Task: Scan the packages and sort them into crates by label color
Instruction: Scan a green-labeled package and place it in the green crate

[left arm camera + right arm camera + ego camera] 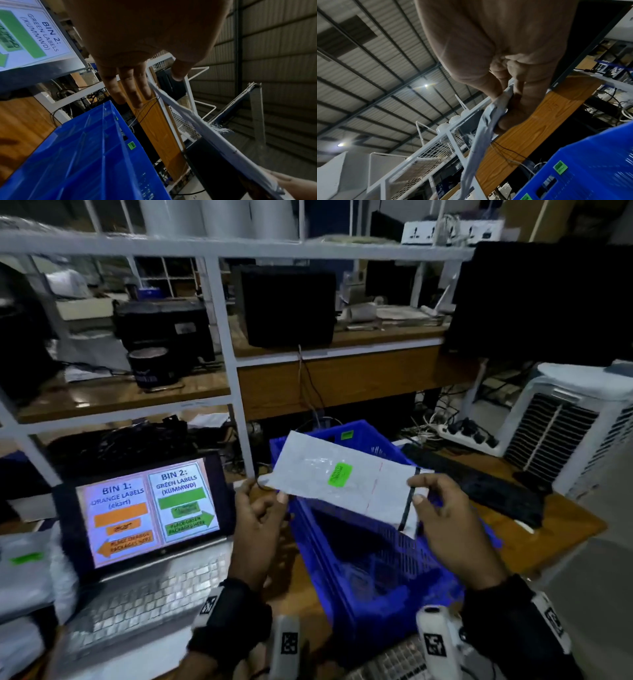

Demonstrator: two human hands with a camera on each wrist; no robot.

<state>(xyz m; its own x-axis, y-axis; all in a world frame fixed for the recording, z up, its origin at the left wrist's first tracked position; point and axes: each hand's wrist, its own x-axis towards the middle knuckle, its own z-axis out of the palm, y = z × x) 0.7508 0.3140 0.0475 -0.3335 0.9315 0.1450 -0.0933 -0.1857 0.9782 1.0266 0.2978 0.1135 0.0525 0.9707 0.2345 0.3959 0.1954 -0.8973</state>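
Filling the back of the scene stood a white metal shelving rack (219,313) with brown wooden boards, carrying dark monitors and a black printer. Below it ran the brown wood-grain worktable (561,522), on which a black keyboard (479,484) lay to the right. A deep blue perforated plastic crate (370,559) sat on the table in the middle, a small green sticker (347,435) on its far wall. Just left of the crate was an open silver laptop (147,542), its screen showing "BIN 1: ORANGE LABELS" with an orange arrow pointing left and "BIN 2: GREEN LABELS" with a green arrow pointing right. At the far left edge lay a pile of grey plastic mailers (24,573), one showing a green label. Held flat in the air above the crate's opening was a white flat plastic mailer package (318,470), with a bright green rectangular label (340,474) facing up near its middle. The left hand (257,525) pinched the package's left corner between thumb and forefinger, its other fingers straight beneath. The right hand (452,525) gripped the package's right end, thumb on top beside a black strip, fingers curled underneath.
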